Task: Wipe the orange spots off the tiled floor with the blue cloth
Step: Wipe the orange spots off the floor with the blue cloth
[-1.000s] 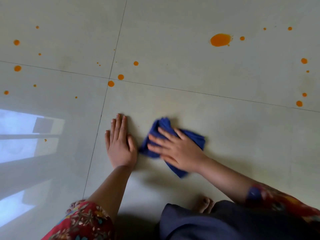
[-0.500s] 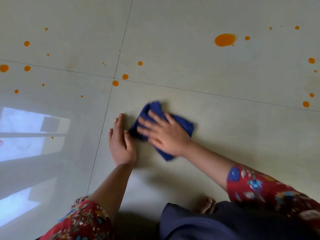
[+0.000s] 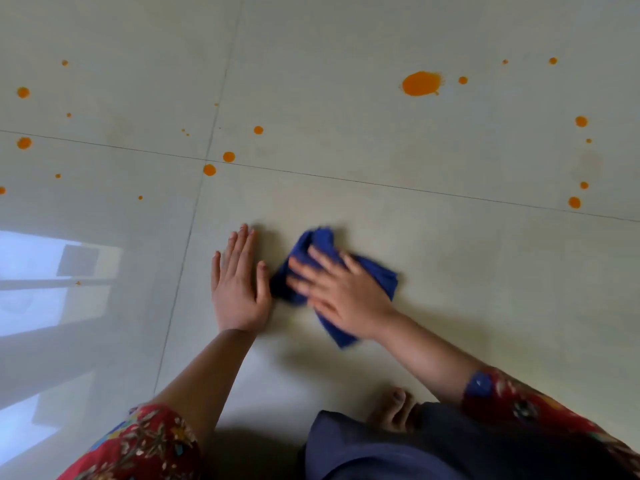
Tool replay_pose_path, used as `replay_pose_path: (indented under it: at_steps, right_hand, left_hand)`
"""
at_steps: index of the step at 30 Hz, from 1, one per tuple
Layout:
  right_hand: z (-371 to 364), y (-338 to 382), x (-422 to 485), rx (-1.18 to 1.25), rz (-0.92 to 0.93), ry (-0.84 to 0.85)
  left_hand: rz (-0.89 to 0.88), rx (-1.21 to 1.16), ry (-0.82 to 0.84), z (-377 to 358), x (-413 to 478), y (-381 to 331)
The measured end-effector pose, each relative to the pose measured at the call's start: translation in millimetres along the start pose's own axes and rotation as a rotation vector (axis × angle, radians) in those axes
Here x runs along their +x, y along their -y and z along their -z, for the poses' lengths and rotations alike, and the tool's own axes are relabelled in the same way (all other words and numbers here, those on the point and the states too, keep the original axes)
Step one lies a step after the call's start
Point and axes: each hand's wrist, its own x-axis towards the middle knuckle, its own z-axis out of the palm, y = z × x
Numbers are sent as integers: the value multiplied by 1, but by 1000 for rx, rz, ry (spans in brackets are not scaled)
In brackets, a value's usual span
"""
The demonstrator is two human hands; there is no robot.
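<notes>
Right hand (image 3: 346, 299) flat on the cloth (image 3: 377, 275), cloth on the floor (image 3: 467, 289). Left hand (image 3: 239, 292) on the floor just left of it. Ahead of the left fingers (image 3: 242, 244), a spot (image 3: 209, 170) at the tile crossing; the largest spot (image 3: 420, 83) sits far ahead-right of the right fingers (image 3: 311, 268).

Indoors, prob. a home room; can't tell which. Evidence: tiled floor (image 3: 433, 244) is big glossy pale slabs w/ thin grout lines (image 3: 381, 183). The gloss mirrors a bright window reflection (image 3: 38, 258) w/ frame bars, on my left. I'm down low on it, bare foot (image 3: 393, 408) tucked under me, red floral sleeve (image 3: 145, 441), dark garment (image 3: 381, 452) over my legs: house clothes. Orange spots (image 3: 420, 83) scattered across several tiles.
</notes>
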Motion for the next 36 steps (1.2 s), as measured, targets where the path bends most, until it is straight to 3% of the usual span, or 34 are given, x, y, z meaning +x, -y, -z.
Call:
replay_pose_path:
  at_steps: [2,4,9,11,13,16,18,21,23,25,26,28,30,32,34,36]
  right_hand:
    - [1,-1,-52,14,158,93]
    - [7,-33,-96,-10,123,119]
    - [32,-124,-90,-11,-652,-67]
    - [31,-113,-59,-10,-757,-119]
    - [18,-80,-56,-82,-576,-97]
    - [8,-36,-122,-89,-228,61]
    - [12,-47,-173,-89,-289,69]
    - [24,-100,-201,-59,-666,4]
    - [33,-130,-177,-21,-867,-65]
    - [37,-138,-129,-16,-947,-110]
    - [35,-130,-106,-11,-919,-117]
    - [24,-97,-83,-63,-694,-109]
    - [11,-58,-101,-100,-372,-27]
    - [12,-55,-128,-75,-235,29]
    - [20,-87,-130,-71,-334,-7]
    - [28,-127,-101,-50,-547,-63]
  left_hand:
    - [-75,-13,64,-4,8,-17]
    - [-102,-48,136,-11,15,-37]
    - [-212,-36,321,-31,13,-65]
    - [-223,3,377,-38,10,-69]
    - [-248,79,414,-41,7,-68]
    - [-299,194,462,-42,8,-61]
    - [-314,227,472,-40,8,-62]
    - [-301,235,481,-39,9,-67]
    - [-295,251,479,-39,8,-68]
    - [-297,265,483,-38,8,-68]
    - [-303,263,489,-37,9,-68]
    - [-316,253,512,-33,12,-68]
    - [-322,252,526,-25,16,-65]
    - [-331,281,524,-14,19,-60]
    - [-309,303,505,-4,23,-52]
    - [-297,341,516,8,27,-40]
